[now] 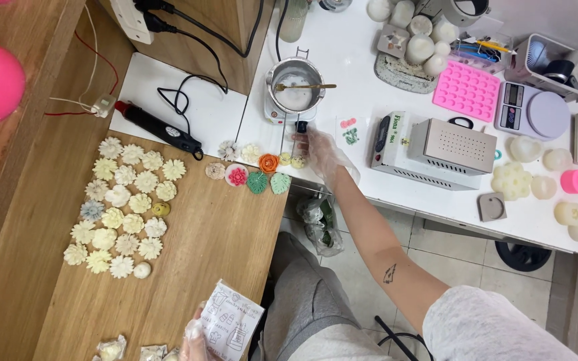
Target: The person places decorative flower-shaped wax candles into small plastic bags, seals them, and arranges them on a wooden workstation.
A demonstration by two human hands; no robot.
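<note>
**Inspector:** At the white table's near edge, the right hand (320, 150), in a thin clear glove, has its fingertips closed on the black handle (301, 126) of the small metal melting pot (295, 89). That pot sits on a little white warmer (277, 115), with a gold spoon (306, 86) lying across its rim.

**Assistant:** And the left hand?

**Inspector:** The left hand (195, 341), also gloved, is low in the frame, pinching a printed clear packet (231, 325) over the wooden bench (222, 234). How tightly, I cannot tell.

**Assistant:** How will the pot handle?

**Inspector:** My judgement: rigid and light in itself, but it holds pale liquid, likely warm, so it will slop if tilted. Grip only the black handle, kept level; the metal wall should be left alone, and the loose spoon may slide.

**Assistant:** Anything nearby at risk?

**Inspector:** Small moulded flowers (268, 162) and green leaves (257, 182) lie just beside that hand; they look brittle. Cream flower pieces (128, 207) lie in rows well apart, on the bench.
</note>
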